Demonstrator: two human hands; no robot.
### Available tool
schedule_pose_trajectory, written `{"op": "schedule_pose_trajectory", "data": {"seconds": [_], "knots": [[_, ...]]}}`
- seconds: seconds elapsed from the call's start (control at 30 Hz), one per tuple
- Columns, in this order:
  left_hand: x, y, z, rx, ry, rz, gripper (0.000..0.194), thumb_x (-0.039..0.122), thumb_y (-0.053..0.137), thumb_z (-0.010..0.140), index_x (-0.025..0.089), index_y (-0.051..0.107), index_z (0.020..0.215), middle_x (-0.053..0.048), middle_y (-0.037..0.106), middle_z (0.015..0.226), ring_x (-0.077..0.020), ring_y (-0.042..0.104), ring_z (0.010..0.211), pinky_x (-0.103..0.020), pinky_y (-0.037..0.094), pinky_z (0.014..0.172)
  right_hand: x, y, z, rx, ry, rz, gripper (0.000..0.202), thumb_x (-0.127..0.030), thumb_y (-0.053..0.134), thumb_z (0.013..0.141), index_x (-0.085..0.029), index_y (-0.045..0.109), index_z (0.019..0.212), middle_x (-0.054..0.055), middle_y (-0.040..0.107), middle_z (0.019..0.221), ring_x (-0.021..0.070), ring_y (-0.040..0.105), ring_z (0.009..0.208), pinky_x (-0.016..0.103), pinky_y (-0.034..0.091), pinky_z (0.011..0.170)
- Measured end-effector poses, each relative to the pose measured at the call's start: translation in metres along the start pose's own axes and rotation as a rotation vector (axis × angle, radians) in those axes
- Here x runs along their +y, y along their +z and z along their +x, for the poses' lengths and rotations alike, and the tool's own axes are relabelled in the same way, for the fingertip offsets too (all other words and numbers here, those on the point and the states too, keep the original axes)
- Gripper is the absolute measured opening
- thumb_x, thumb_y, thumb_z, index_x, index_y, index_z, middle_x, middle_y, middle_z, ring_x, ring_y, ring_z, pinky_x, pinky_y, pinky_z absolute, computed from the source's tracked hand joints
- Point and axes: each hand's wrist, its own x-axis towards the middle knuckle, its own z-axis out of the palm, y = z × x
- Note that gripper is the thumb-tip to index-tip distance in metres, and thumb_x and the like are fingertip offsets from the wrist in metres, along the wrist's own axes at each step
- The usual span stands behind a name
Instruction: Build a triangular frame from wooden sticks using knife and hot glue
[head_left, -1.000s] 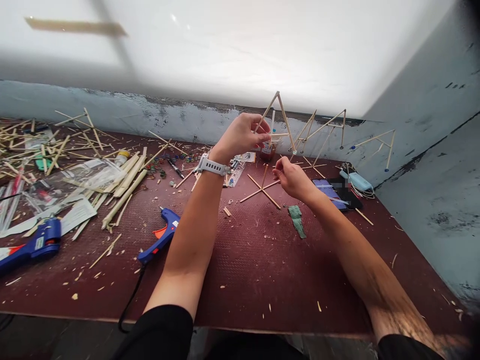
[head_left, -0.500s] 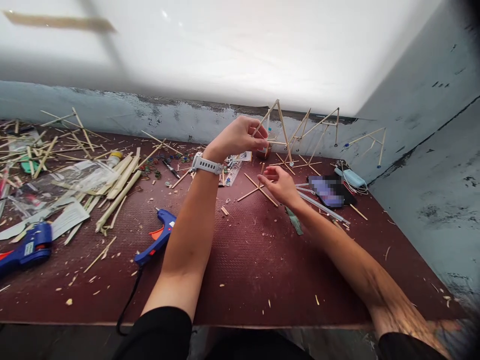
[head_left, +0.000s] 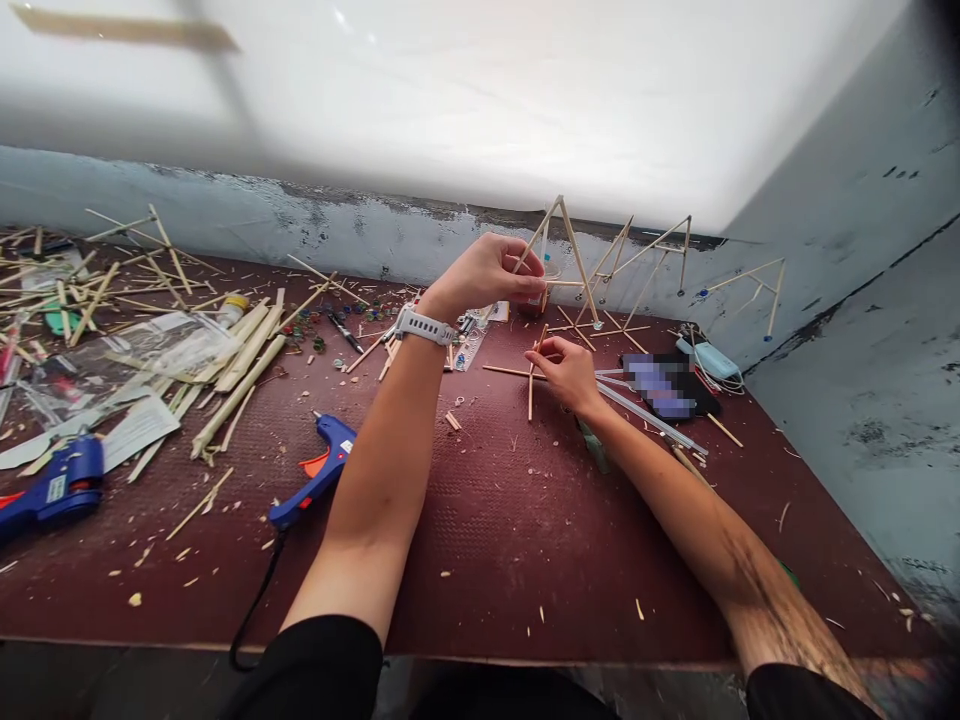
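Note:
My left hand [head_left: 504, 272], with a pale watch [head_left: 425, 325] on its wrist, is closed on one leg of a triangular stick frame [head_left: 576, 250] held above the back of the table. Lower and to the right, my right hand [head_left: 566, 370] pinches the upright stick of a small crossed-stick piece [head_left: 530, 398]. That piece is tilted, one stick pointing left and another toward me. More stick frames [head_left: 660, 245] stand behind and to the right of my hands.
Blue glue guns lie at left centre [head_left: 319, 475] and far left [head_left: 71, 480]. Split bamboo strips [head_left: 247, 375] and plastic bags cover the left side. A phone [head_left: 664, 385], clear glue sticks [head_left: 652, 415] and a blue mask [head_left: 709, 357] lie right.
My right hand has closed on the crossed-stick piece's upright and turned and tilted the piece. My left hand keeps its hold on the triangular frame.

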Motion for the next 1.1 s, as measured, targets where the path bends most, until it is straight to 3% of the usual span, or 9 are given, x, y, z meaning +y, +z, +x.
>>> {"op": "schedule_pose_trajectory", "data": {"seconds": [0.23,0.5,0.87,1.1], "knots": [[0.004,0.002,-0.002,-0.008,-0.018,0.028,0.025,0.026,0.082,0.079,0.011,0.069,0.094,-0.008,0.077,0.083,-0.0211,0.078,0.081,-0.04,0.064,0.081,-0.001,0.009,0.003,-0.033,-0.041,0.047,0.02,-0.04,0.081,0.085,-0.022,0.072,0.082,0.003,0.079,0.081,0.0199,0.074,0.074,0.032,0.054,0.071],[0.003,0.0,-0.002,-0.008,-0.013,0.031,0.024,0.024,0.081,0.081,0.01,0.069,0.096,-0.006,0.077,0.081,-0.0207,0.079,0.082,-0.038,0.063,0.082,-0.001,0.013,0.003,0.022,-0.076,-0.005,0.018,-0.038,0.08,0.087,-0.023,0.072,0.081,0.004,0.079,0.081,0.0205,0.073,0.075,0.033,0.053,0.073],[0.006,0.003,-0.005,-0.046,-0.008,0.069,0.023,0.028,0.083,0.079,0.013,0.069,0.091,-0.005,0.077,0.082,-0.0188,0.077,0.082,-0.038,0.063,0.084,-0.003,0.013,0.002,0.019,-0.054,-0.02,0.018,-0.038,0.079,0.088,-0.022,0.073,0.082,0.004,0.08,0.082,0.02,0.073,0.075,0.032,0.052,0.073],[-0.001,-0.002,-0.002,-0.082,-0.017,0.087,0.026,0.031,0.083,0.08,0.014,0.071,0.094,-0.008,0.076,0.087,-0.0229,0.078,0.091,-0.04,0.062,0.087,-0.003,0.013,0.002,0.03,-0.027,-0.041,0.019,-0.04,0.077,0.089,-0.023,0.073,0.083,0.003,0.079,0.081,0.0199,0.071,0.073,0.033,0.052,0.072]]}}
